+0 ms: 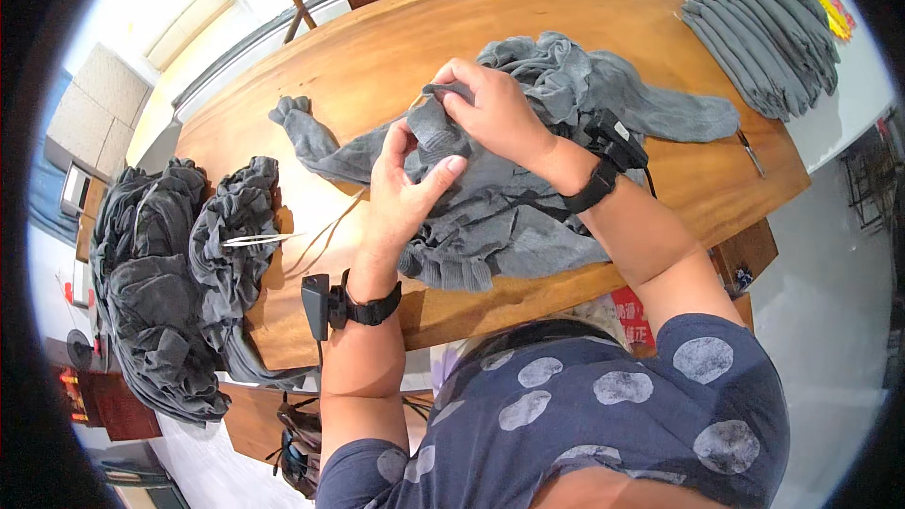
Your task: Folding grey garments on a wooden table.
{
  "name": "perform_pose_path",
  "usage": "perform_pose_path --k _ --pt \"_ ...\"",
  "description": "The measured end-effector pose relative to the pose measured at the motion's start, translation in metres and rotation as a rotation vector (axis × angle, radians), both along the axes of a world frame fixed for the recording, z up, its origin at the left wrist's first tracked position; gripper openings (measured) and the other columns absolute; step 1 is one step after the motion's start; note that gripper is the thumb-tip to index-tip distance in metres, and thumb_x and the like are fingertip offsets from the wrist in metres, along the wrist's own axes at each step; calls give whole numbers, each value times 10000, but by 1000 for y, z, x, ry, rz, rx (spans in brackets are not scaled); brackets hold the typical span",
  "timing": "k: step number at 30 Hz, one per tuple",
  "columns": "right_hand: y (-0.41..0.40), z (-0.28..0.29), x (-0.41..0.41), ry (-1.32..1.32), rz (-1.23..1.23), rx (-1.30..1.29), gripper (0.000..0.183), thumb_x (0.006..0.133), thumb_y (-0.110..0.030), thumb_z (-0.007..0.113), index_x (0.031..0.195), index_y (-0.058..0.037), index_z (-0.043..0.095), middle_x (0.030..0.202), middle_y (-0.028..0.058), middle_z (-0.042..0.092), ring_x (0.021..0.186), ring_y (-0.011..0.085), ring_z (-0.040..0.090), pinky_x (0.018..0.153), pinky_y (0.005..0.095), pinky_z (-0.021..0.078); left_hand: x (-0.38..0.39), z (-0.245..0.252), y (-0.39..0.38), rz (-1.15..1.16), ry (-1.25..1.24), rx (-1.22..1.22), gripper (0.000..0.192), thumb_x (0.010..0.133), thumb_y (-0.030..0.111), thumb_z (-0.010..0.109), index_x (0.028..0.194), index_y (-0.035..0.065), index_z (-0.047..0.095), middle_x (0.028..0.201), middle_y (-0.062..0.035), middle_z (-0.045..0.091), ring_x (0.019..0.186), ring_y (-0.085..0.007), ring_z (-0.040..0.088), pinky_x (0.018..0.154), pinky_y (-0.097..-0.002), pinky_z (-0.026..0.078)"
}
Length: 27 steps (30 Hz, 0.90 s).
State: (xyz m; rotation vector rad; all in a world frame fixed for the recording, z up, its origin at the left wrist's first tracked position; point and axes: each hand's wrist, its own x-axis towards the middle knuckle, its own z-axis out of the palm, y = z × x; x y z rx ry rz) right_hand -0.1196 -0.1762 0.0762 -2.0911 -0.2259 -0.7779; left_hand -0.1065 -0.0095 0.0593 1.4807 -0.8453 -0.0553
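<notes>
A grey knit garment (523,226) with ribbed edges lies crumpled on the wooden table in front of me, its sleeves spread to both sides. My left hand (417,184) holds a raised ribbed part of it between thumb and fingers. Just above and to the right, my right hand (488,106) pinches the upper edge of the same part. A thin light-coloured strand shows by the fingertips there. Both wrists wear black straps with small black devices.
Dark grey garments (155,283) are heaped at the left table edge, with pale strands (258,240) on the nearer bundle. A neat stack of folded grey garments (763,35) stands at the back right. A small slim metal-tipped tool (751,153) lies near the right edge.
</notes>
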Motion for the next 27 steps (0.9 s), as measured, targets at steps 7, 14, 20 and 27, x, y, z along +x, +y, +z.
perform_pose_path --k 7,14,20,27 --pt "-3 -8 4 83 203 186 314 794 -260 671 962 2 627 845 126 660 776 180 621 721 303 477 14 -5 -4 59 551 -372 158 936 156 493 1027 44 557 954 -25 617 849 -91 569 749 -248 463" --pt "4 0 -14 549 618 175 313 794 -245 691 944 27 647 815 22 650 758 80 549 726 264 463 18 -5 3 75 557 -448 152 948 171 483 1018 63 561 916 -14 617 793 -88 590 698 -228 481" --pt "15 -22 -6 427 676 560 308 868 -131 596 1124 37 561 1002 19 627 877 60 537 792 228 446 18 6 5 116 530 -414 155 944 177 491 995 51 566 911 -16 615 788 -91 587 702 -228 480" --pt "36 -9 -22 462 695 494 367 900 -190 556 1184 38 516 982 33 618 880 79 534 800 244 446 58 -2 41 132 455 -494 238 939 168 489 1117 19 542 927 -52 613 774 -135 604 669 -269 499"
